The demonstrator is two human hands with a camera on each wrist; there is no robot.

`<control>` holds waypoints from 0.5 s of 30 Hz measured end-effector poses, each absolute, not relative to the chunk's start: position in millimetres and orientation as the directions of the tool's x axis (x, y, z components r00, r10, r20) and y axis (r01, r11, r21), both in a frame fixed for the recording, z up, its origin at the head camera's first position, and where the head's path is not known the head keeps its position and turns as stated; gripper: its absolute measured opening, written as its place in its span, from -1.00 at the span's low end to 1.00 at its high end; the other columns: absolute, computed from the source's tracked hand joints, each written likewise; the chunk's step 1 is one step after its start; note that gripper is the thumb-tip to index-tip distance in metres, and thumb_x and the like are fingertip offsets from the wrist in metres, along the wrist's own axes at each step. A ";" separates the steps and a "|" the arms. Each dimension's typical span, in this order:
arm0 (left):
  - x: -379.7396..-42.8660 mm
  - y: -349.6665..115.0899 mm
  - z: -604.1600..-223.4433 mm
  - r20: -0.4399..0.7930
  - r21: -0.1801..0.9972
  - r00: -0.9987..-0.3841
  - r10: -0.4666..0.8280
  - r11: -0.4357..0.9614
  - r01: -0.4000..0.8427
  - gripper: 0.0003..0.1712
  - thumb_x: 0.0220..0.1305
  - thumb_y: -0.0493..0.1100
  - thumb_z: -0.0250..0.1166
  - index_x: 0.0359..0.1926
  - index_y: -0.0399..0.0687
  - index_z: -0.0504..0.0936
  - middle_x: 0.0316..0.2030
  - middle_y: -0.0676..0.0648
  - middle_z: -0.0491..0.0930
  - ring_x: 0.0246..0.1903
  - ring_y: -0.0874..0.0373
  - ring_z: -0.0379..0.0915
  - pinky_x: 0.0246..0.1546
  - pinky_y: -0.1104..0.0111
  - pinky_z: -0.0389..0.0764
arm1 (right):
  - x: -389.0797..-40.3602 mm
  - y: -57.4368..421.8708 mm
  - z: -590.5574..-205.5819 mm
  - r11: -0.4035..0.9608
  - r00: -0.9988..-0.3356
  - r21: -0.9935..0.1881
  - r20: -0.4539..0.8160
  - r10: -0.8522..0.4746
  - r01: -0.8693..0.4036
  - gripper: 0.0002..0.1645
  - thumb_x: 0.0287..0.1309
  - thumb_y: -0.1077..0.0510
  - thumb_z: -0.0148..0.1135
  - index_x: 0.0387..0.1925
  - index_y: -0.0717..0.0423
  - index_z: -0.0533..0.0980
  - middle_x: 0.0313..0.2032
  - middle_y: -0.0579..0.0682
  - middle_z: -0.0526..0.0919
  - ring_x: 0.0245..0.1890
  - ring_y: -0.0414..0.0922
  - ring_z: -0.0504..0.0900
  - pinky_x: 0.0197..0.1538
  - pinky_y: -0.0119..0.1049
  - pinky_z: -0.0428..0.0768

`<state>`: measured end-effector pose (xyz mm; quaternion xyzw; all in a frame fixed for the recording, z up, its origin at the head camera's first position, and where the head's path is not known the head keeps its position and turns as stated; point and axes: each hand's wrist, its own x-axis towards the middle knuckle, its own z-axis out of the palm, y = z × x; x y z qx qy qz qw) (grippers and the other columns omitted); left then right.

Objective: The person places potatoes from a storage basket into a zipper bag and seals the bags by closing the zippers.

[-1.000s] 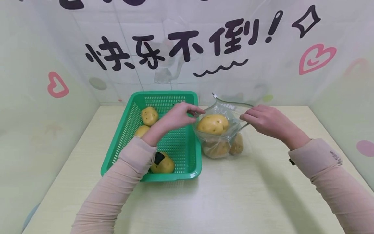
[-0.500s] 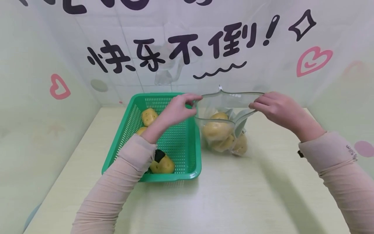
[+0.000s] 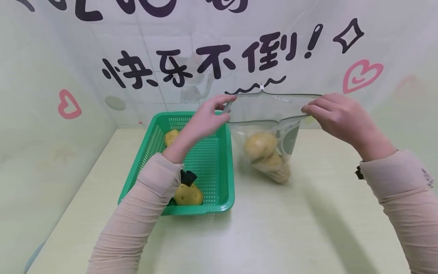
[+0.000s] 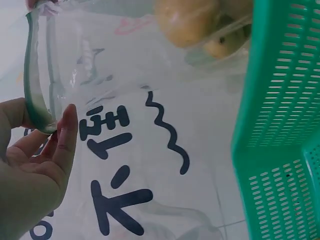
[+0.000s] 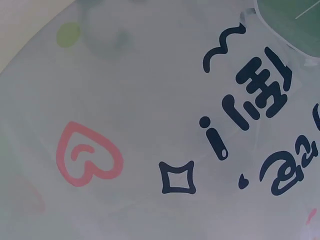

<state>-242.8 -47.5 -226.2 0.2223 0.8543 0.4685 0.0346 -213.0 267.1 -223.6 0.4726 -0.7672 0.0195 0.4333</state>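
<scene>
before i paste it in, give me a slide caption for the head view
Left hand and right hand hold open a clear bag of potatoes beside a green basket holding more potatoes.

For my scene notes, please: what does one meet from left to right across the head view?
Pink heart outline on the left wall, green rectangular plastic basket, clear plastic zip bag with yellowish potatoes inside, right hand.

I'm looking into a small booth, in what kind of building I can't tell: a pale left wall [image 3: 30, 152], right wall [image 3: 415, 125] and far wall [image 3: 308, 78] are enclosing the tabletop [image 3: 273, 232], with black lettering [image 3: 216, 68] and pink hearts [image 3: 358, 80] decorating them.
</scene>
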 end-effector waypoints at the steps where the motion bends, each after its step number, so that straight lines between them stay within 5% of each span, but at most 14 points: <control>1: -242.7 -48.0 -223.5 0.156 0.819 -0.898 0.411 0.454 0.351 -0.41 0.27 -0.32 0.06 0.34 -0.01 0.36 0.36 0.02 0.30 0.21 0.07 0.31 -0.20 0.40 0.45 | -213.1 267.0 -223.6 0.553 -0.172 0.377 0.691 -0.702 -0.743 -0.86 0.06 0.46 0.23 -0.34 0.26 0.61 -0.48 0.14 0.69 -0.47 0.06 0.61 -0.36 -0.07 0.60; 6: -245.1 -51.7 -213.2 0.188 0.829 -0.899 0.396 0.426 0.362 -0.40 0.27 -0.31 0.05 0.35 0.01 0.35 0.35 0.03 0.30 0.20 0.10 0.31 -0.22 0.41 0.41 | -214.4 263.5 -225.8 0.540 -0.135 0.371 0.718 -0.683 -0.756 -0.71 0.36 0.23 0.00 -0.37 0.24 0.61 -0.51 0.11 0.68 -0.52 0.04 0.59 -0.40 -0.07 0.58; 15: -250.9 -59.8 -217.8 0.164 0.846 -0.910 0.381 0.421 0.329 -0.38 0.25 -0.28 0.07 0.35 0.04 0.35 0.35 0.06 0.31 0.11 0.13 0.34 -0.13 0.39 0.45 | -219.5 254.8 -238.5 0.472 -0.107 0.354 0.699 -0.707 -0.807 -0.56 0.40 0.13 -0.13 -0.40 0.28 0.60 -0.53 0.11 0.67 -0.56 0.04 0.58 -0.44 -0.04 0.57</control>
